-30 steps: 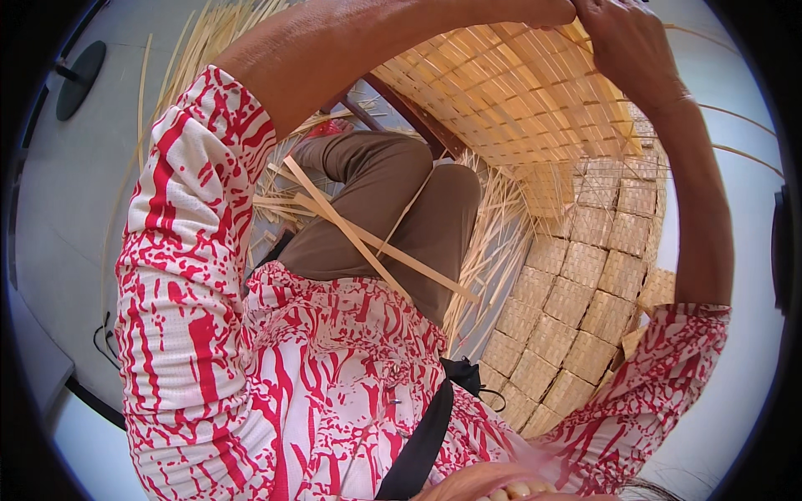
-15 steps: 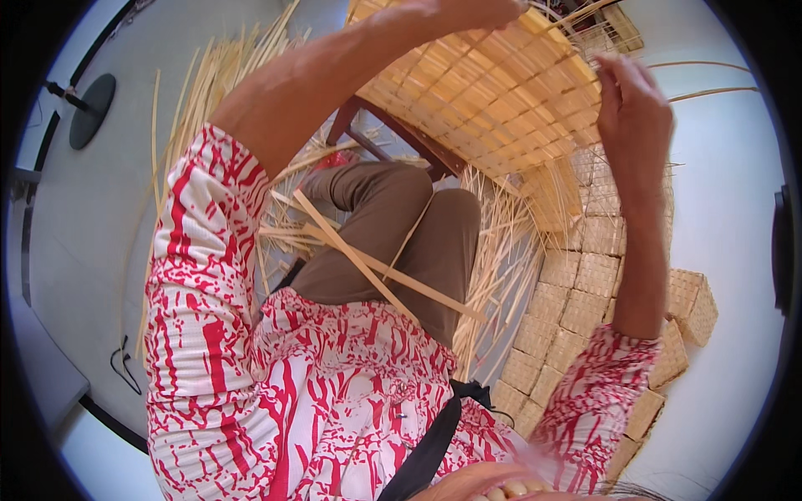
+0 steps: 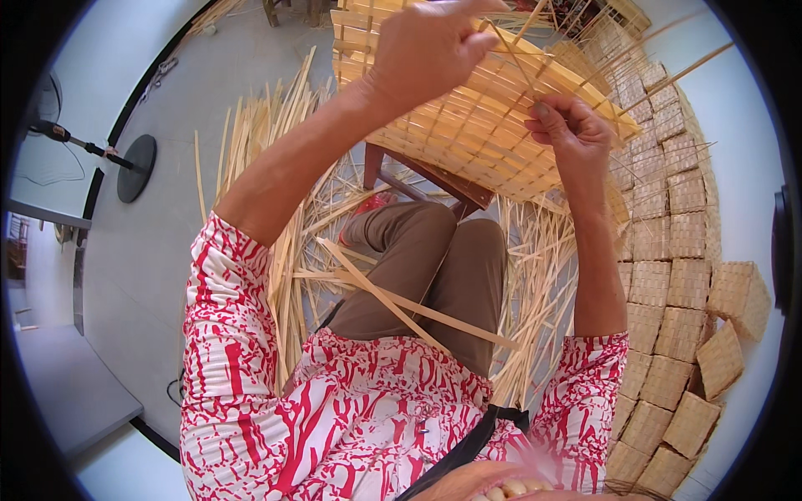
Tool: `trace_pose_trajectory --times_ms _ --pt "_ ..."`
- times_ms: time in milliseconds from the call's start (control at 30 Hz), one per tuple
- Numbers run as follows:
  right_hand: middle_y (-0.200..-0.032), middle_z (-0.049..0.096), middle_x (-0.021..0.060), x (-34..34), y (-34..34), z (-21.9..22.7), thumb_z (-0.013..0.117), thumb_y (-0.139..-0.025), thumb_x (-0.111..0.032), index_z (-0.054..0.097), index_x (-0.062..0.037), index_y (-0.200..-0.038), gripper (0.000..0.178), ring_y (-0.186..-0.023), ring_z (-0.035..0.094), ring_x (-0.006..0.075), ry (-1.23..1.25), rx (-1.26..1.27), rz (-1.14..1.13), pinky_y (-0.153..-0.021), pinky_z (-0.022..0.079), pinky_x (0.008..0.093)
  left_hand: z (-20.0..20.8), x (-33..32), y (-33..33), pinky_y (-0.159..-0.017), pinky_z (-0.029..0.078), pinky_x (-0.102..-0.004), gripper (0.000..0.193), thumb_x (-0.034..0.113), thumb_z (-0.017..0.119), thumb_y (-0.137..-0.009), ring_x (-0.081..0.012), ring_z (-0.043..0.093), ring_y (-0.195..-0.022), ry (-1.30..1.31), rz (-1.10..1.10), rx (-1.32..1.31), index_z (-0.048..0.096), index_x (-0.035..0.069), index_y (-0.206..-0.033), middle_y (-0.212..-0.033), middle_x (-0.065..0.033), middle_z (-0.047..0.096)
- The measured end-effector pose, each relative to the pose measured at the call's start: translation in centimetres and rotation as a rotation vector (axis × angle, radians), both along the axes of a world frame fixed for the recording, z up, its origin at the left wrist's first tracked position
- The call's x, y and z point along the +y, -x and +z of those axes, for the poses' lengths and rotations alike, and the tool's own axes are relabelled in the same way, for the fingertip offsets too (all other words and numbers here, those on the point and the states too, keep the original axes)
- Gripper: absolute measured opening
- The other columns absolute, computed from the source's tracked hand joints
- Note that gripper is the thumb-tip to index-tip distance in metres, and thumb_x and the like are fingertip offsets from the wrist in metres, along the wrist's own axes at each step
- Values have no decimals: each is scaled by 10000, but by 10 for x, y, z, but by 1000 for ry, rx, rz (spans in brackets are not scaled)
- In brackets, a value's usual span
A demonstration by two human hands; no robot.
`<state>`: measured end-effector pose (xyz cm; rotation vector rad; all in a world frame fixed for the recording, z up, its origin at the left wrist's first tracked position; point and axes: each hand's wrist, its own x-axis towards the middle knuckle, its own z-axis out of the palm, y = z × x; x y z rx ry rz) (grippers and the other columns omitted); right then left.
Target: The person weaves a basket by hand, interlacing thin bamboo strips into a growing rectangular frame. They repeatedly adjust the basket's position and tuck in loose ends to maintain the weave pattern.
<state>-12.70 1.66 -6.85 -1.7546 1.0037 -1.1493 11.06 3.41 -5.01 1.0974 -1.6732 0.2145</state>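
Pinching a thin pale bamboo strip (image 3: 511, 52), right hand (image 3: 570, 134) has thumb and fingertips (image 3: 543, 110) pressed together on its lower end; the strip runs up and left from there, across the top of the work.

Left hand (image 3: 428, 52) lies palm-down on the flat woven bamboo mat panel (image 3: 493, 142), fingers curled together toward the same strip. Cannot tell if they actually clamp it or only press on the weave.

Panel sits directly under both hands, tilted, resting on a dark wooden stool frame (image 3: 426, 174). Near edge of the panel is just below the right wrist; unwoven strip ends stick out past that edge and past the far right corner, so the rim is ragged, not clean.

Below the fingers: knees in brown trousers (image 3: 434, 267), two loose flat bamboo strips (image 3: 393, 301) crossed over the lap.

Left of the hands: fan of loose bamboo splints (image 3: 267, 159) spread on the grey floor (image 3: 159, 242), open floor beyond it out to a black round stand base (image 3: 136, 169).

Right of the hands: tight rows of finished square woven bamboo baskets (image 3: 668, 284), stacked close beside the right forearm. Little room on that side; the left side is wider.
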Motion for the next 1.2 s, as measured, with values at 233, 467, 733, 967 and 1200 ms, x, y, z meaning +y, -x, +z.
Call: trace_pose_trajectory --times_ms 233,467,733,967,1200 --pt "-916 737 44 7 -1 6 705 -983 -106 740 10 -1078 154 -784 712 109 26 25 -25 -685 586 236 -15 -14 29 -634 584 -298 129 169 689 -844 -164 716 -924 278 -28 -617 686 161 -972 -1034 15 618" --pt "-962 680 51 29 8 -1 640 -1000 -51 730 13 -1173 206 -785 677 98 314 221 -160 -651 575 232 -10 -11 36 -637 591 -310 96 171 670 -836 -181 714 -878 310 -71 -618 674 122 -919 -976 -20 614" --pt "-1044 673 56 54 -33 -19 569 -1009 35 646 46 -1329 329 -782 659 81 61 -249 -133 -602 572 216 -15 -2 51 -603 560 -362 158 204 717 -743 -223 716 -810 202 -101 -361 633 84 -802 -883 -58 600" --pt "-971 677 35 40 -31 -33 526 -1004 56 674 17 -1310 342 -687 593 80 139 -233 -139 -610 493 237 -20 -3 38 -631 554 -357 118 138 690 -755 -236 702 -775 292 -77 -386 628 74 -832 -865 -57 577" --pt "-911 665 61 18 1 10 583 -922 65 723 -7 -1169 293 -770 659 138 330 235 123 -665 519 274 6 9 -2 -675 541 -388 58 136 674 -916 -274 679 -780 18 -481 -342 712 108 -949 -923 -48 665"
